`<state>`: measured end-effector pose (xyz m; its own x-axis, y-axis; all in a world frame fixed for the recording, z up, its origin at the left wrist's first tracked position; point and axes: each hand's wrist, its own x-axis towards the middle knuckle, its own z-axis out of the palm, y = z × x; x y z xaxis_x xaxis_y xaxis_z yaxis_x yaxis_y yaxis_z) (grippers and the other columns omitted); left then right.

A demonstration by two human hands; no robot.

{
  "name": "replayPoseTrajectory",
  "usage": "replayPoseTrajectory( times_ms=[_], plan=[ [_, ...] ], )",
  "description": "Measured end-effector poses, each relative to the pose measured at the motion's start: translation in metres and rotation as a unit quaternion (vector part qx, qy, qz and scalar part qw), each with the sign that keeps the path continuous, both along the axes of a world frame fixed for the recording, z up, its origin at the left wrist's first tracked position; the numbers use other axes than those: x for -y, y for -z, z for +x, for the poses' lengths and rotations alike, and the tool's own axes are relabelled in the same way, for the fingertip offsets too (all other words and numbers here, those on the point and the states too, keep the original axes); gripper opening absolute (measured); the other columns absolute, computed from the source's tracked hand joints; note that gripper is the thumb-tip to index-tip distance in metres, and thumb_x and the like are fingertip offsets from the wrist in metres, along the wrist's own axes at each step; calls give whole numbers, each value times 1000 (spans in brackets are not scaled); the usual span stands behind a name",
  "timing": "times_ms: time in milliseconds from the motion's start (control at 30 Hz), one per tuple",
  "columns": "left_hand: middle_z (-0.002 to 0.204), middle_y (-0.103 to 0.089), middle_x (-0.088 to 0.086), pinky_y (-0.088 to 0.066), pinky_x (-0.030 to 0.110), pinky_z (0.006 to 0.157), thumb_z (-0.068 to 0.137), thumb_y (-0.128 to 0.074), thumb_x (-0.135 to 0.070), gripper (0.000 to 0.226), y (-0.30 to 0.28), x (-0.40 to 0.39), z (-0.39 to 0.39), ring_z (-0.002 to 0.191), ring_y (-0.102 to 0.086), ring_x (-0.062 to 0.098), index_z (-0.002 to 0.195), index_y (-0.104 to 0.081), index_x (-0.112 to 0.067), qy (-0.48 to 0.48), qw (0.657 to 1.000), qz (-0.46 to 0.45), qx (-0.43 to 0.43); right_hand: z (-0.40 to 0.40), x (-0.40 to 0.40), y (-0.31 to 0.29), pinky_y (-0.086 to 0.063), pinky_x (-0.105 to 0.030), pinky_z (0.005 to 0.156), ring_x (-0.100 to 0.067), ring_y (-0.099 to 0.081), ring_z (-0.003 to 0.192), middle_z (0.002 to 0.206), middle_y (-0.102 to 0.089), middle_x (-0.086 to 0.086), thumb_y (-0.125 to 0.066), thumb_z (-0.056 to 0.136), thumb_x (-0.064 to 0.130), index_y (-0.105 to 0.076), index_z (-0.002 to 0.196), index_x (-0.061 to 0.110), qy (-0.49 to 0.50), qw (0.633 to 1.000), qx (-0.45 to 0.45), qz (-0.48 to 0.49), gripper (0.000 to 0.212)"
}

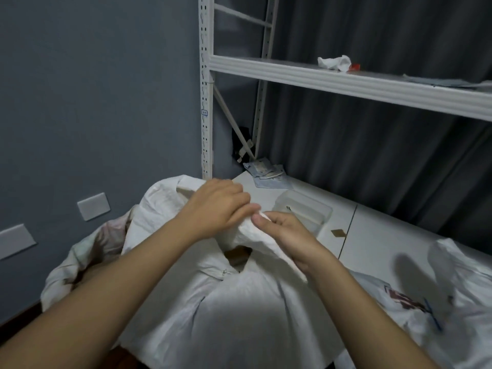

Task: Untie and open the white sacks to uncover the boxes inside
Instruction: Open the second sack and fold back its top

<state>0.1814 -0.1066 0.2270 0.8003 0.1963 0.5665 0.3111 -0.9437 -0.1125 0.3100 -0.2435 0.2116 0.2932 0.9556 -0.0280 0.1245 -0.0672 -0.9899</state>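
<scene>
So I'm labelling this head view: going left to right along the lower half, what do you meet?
Wall plates → crumpled sack by the wall → left hand → right hand → clear plastic tub → printed sack.

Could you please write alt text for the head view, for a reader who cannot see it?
Two bare hands pinch the gathered mouth of a white sack: left hand, right hand. A small gap below them shows something brown inside. Behind stand a clear plastic tub on a white table and a metal shelf.
</scene>
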Motion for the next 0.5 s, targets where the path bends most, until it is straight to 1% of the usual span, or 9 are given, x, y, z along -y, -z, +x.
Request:
replayPoseTrajectory(
  times_ms=[67, 133, 167, 233, 267, 333, 400, 467, 500],
  plan=[
    [51, -46, -6, -36, 29, 54, 96, -28, -48, 57, 8, -2, -1, 52, -49, 19, 54, -52, -19, -18, 1000, -2, -4, 3, 6, 4, -44, -28, 69, -13, -59, 76, 88, -67, -9, -67, 87, 36, -68, 103, 17, 9, 992, 127, -22, 25],
    [44, -35, -7, -31, 29, 55, 96, -26, -50, 60, 9, -7, -7, 46, -41, 19, 46, -33, -19, -95, 991, -66, 61, 5, 12, 17, -44, -30, 70, -11, -57, 80, 88, -64, 2, -60, 89, 48, -66, 96, 26, 62, 927, 369, -24, 24],
    [45, -34, -6, -31, 30, 57, 96, -25, -52, 59, 10, -9, -10, 47, -40, 20, 47, -31, -19, -112, 987, -81, 76, 1, 14, 21, -43, -32, 68, -12, -56, 79, 86, -63, 5, -53, 91, 51, -66, 91, 26, 91, 903, 419, -11, 28],
    [58, -43, -6, -33, 32, 64, 94, -23, -55, 54, 11, -5, -8, 59, -45, 19, 59, -44, -19, -74, 993, -60, 62, -5, 14, 23, -41, -30, 62, -8, -55, 70, 74, -63, 8, -48, 94, 50, -64, 80, 23, 110, 928, 356, 4, 34],
    [66, -48, -6, -33, 32, 66, 93, -23, -56, 52, 14, 0, -5, 65, -47, 18, 68, -52, -20, -37, 998, -38, 40, -7, 14, 21, -40, -28, 61, -5, -54, 64, 67, -62, 8, -50, 95, 46, -64, 77, 21, 97, 968, 233, 8, 34],
    [63, -54, -3, -35, 30, 63, 94, -27, -53, 54, 25, 11, 1, 62, -51, 19, 68, -59, -19, 7, 1000, 23, -15, -9, 18, 14, -41, -20, 60, -1, -54, 62, 63, -63, 10, -56, 94, 38, -69, 85, 14, 51, 997, 65, -8, 29],
    [48, -50, -2, -36, 29, 56, 97, -21, -53, 67, 25, 8, 1, 47, -46, 20, 50, -51, -17, -26, 999, 17, -21, -3, 25, 17, -38, -17, 59, 0, -50, 61, 63, -58, 15, -59, 92, 40, -69, 93, 19, 36, 984, 172, 0, 24],
    [41, -40, -3, -35, 31, 53, 95, -13, -58, 72, 17, -1, 2, 41, -37, 17, 42, -37, -15, -92, 992, -71, 46, 3, 31, 27, -40, -24, 64, -4, -52, 72, 79, -59, 14, -53, 93, 46, -66, 95, 25, 74, 922, 380, 3, 25],
    [43, -39, -3, -31, 31, 55, 93, -12, -59, 72, 15, -5, 3, 43, -38, 17, 43, -38, -14, -105, 988, -92, 61, 2, 31, 30, -40, -27, 65, -7, -53, 76, 84, -60, 11, -50, 94, 46, -66, 95, 24, 108, 898, 427, 15, 27]
  ],
)
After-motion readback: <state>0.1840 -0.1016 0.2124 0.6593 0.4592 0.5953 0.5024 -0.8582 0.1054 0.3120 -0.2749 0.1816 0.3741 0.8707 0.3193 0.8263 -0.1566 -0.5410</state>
